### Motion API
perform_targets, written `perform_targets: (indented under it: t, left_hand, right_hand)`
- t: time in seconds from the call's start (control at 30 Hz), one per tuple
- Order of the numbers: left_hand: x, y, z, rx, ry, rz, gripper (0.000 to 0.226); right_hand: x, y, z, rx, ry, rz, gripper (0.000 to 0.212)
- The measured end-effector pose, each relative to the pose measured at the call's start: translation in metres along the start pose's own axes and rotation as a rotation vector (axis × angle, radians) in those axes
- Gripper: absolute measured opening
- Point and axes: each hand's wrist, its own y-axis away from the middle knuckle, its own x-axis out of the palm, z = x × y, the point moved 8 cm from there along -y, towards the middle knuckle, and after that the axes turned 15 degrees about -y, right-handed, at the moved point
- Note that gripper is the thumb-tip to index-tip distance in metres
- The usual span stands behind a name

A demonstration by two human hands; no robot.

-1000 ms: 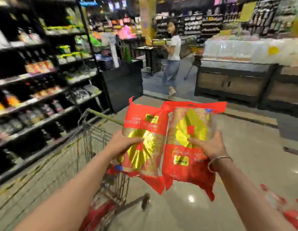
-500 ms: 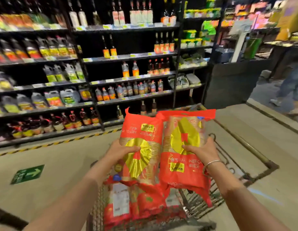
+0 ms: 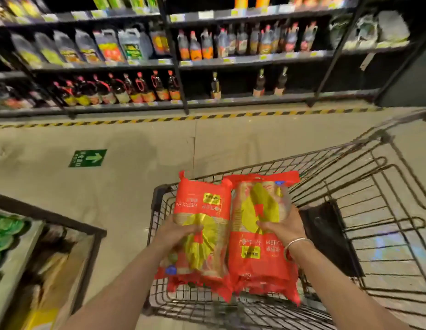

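Two red-and-gold packets side by side over the wire cart (image 3: 350, 210). Left packet (image 3: 202, 225) gripped by left hand (image 3: 176, 234), fingers curled round its middle. Right packet (image 3: 257, 234) gripped by right hand (image 3: 282, 228), thumb across its front. Black flap (image 3: 326, 236) just right of right fingers. Bottle shelves (image 3: 207, 63) well beyond.

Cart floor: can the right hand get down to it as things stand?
Probably yes. The right hand, gripping a pack, hangs over the open-topped cart, nothing barring the way. The pack hides the floor right beneath it, so goods there can't be ruled out.
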Motion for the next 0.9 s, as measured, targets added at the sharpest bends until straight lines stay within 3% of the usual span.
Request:
perform_targets:
  t: [0.1, 0.27, 0.37, 0.47, 0.57, 0.73, 0.8, 0.9]
  left_hand:
    - [0.014, -0.029, 0.051, -0.158, -0.044, 0.009, 0.095]
    - [0.039, -0.068, 0.097, -0.264, -0.073, 0.040, 0.056]
    - [0.052, -0.094, 0.118, -0.287, -0.060, 0.048, 0.061]
    - [0.061, -0.110, 0.136, -0.309, -0.051, 0.022, 0.085]
    - [0.068, -0.120, 0.146, -0.311, -0.051, -0.036, 0.077]
    - [0.074, -0.143, 0.160, -0.252, -0.142, -0.134, 0.107]
    - [0.064, -0.128, 0.127, -0.240, -0.251, -0.148, 0.110]
    - [0.055, -0.105, 0.081, -0.183, -0.469, -0.163, 0.091]
  right_hand:
    - [0.022, -0.022, -0.045, 0.074, 0.038, 0.048, 0.114]
    - [0.050, -0.051, -0.113, 0.108, 0.114, 0.109, 0.120]
    - [0.057, -0.061, -0.146, 0.197, 0.113, 0.106, 0.117]
    - [0.059, -0.070, -0.177, 0.337, 0.154, 0.061, 0.106]
    - [0.057, -0.077, -0.211, 0.423, 0.275, 0.096, 0.115]
    - [0.062, -0.081, -0.191, 0.347, 0.334, 0.062, 0.143]
    - [0.066, -0.076, -0.175, 0.324, 0.358, 0.063, 0.132]
    - [0.062, -0.069, -0.152, 0.253, 0.494, 0.056, 0.114]
